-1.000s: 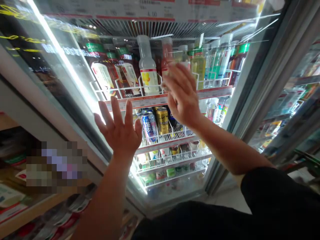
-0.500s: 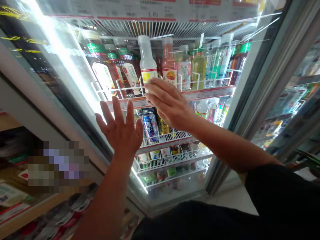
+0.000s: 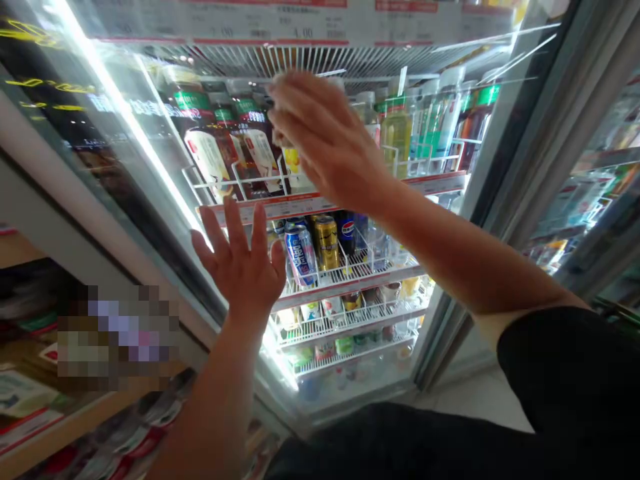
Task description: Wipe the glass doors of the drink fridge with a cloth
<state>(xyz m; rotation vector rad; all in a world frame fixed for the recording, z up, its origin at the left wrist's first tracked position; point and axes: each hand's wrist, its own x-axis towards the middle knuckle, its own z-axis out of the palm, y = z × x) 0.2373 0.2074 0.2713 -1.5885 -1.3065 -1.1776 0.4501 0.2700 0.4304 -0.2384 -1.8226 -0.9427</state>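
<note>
Now the left hand (image 3: pixel 245 270) is splayed, empty, while the blurred right hand (image 3: pixel 330 143), grip unreadable, half-masks a yellow-and-white-labelled bottle (image 3: pixel 296 176).

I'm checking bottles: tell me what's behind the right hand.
Behind the right hand, a bottle with a yellow and white label partly shows; its upper part is covered. What else the hand covers cannot be seen.
</note>
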